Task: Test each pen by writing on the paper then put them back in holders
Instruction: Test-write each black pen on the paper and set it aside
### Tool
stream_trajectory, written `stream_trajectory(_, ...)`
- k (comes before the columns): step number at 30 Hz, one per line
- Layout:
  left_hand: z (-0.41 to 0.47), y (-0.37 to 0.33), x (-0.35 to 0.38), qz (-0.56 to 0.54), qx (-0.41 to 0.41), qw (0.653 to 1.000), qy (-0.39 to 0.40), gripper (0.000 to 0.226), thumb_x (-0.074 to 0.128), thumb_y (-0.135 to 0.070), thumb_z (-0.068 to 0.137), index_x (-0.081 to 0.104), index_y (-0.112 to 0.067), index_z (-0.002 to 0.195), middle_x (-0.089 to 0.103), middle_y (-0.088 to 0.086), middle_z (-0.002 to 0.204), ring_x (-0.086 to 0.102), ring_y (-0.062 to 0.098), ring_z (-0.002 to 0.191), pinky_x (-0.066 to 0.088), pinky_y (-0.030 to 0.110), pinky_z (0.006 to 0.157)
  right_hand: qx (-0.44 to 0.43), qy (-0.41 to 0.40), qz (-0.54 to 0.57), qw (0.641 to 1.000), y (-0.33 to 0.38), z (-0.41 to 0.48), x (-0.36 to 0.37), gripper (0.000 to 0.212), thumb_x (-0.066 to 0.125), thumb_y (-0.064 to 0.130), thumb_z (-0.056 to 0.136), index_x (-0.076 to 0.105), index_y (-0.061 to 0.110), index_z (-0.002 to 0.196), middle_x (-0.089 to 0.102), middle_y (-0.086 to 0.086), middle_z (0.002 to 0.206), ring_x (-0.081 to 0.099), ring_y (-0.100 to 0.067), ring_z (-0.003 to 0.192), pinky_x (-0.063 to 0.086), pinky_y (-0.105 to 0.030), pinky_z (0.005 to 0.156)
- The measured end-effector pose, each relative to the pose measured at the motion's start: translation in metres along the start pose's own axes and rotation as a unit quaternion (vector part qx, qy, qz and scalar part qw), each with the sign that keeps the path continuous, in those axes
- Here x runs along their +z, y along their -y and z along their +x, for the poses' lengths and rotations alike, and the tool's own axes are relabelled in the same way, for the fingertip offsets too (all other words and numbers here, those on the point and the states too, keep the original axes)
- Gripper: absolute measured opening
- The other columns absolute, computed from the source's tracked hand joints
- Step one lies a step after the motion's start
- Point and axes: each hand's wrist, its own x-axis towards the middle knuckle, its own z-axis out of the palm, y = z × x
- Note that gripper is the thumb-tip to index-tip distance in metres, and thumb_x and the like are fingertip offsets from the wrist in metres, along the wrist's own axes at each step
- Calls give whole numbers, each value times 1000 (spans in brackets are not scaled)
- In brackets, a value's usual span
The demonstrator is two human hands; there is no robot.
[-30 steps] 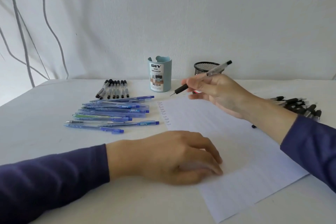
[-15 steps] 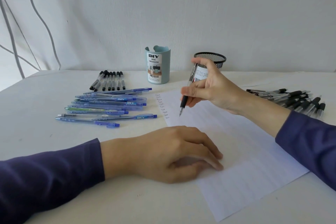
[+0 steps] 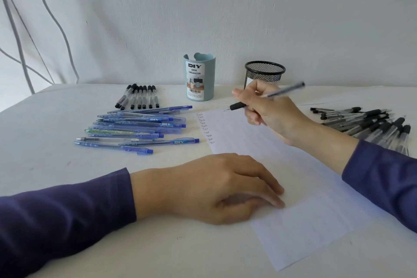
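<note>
My right hand (image 3: 268, 108) grips a black-grip pen (image 3: 279, 93), held nearly level above the top of the lined paper (image 3: 304, 221), tip pointing left. A column of small "Test" words (image 3: 205, 128) runs down the paper's left edge. My left hand (image 3: 209, 187) rests on the paper's left side, fingers loosely curved, pressing it down. At the back stand a blue-grey DIY holder (image 3: 199, 77) and a black mesh holder (image 3: 264, 72). Several blue pens (image 3: 140, 128) lie left of the paper, several black-capped pens (image 3: 140, 97) behind them, and a pile of black pens (image 3: 370, 124) on the right.
The white table (image 3: 67, 187) meets a white wall behind the holders. A curtain with grey lines (image 3: 33, 29) hangs at the left. Both forearms wear purple sleeves.
My right hand turned the pen from upright, tip near the paper, to nearly level and lifted above the sheet. My left hand stayed on the paper.
</note>
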Motion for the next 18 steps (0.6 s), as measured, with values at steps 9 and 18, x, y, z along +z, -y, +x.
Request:
stream_trajectory(9, 1, 2, 7, -35, 10, 999, 15, 31, 60, -4, 94, 64, -3, 125, 58, 10, 136, 48, 21, 134, 37, 33, 113, 42, 99, -168, 980, -4, -7, 29, 34, 71, 40, 85, 57, 16, 66, 60, 7, 56, 47, -2, 50, 40, -14, 53)
stream_trajectory(18, 0, 4, 8, -85, -7, 996, 1, 34, 70, -12, 90, 66, -4, 123, 60, 10, 135, 48, 21, 134, 39, 35, 111, -32, -16, -149, 988, -24, -1, 43, 45, 68, 15, 87, 43, 18, 50, 43, 9, 40, 37, -9, 43, 33, -21, 48)
